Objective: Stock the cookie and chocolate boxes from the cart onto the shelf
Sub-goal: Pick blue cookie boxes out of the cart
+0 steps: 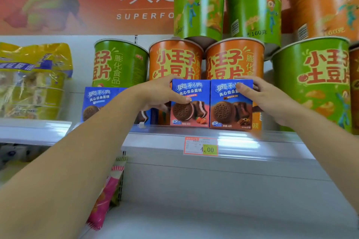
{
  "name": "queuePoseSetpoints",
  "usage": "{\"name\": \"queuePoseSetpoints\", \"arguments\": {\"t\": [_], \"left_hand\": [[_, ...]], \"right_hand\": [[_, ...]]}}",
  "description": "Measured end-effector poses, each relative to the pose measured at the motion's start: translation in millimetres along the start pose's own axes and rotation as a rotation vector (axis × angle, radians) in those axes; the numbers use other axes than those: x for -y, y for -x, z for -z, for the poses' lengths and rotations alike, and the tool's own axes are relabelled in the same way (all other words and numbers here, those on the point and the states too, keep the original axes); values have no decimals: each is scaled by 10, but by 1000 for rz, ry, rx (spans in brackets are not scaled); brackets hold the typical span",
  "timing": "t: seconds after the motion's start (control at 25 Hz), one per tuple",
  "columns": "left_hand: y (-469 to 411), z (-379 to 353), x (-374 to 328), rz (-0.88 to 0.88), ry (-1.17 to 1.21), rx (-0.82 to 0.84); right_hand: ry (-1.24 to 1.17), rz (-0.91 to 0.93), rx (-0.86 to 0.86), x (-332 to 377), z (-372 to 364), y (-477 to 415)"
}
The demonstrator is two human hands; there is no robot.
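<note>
Left grip [159, 93] clasps the strawberry Oreo box [191, 115], right grip [269, 101] the chocolate Oreo box [229, 115]. Both stand touching on the shelf [252, 142], centre frame.

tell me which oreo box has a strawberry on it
The middle box, gripped by the left hand: its lower front is pink with a strawberry. The right box is brown there; the left box is blue.
</note>
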State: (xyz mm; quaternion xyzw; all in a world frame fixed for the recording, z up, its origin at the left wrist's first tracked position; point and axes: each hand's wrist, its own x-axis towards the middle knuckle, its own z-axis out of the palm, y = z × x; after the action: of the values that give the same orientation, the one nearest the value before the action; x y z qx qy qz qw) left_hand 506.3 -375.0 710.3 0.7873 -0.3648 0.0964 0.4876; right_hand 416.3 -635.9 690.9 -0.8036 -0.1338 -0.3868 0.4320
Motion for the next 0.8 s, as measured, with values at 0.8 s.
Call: {"name": "queuePoseSetpoints", "arguments": {"t": [0.8], "left_hand": [[118,97,-323,-24,-1054,-67]], "right_hand": [[46,-193,79,-5,-297,-63]]}}
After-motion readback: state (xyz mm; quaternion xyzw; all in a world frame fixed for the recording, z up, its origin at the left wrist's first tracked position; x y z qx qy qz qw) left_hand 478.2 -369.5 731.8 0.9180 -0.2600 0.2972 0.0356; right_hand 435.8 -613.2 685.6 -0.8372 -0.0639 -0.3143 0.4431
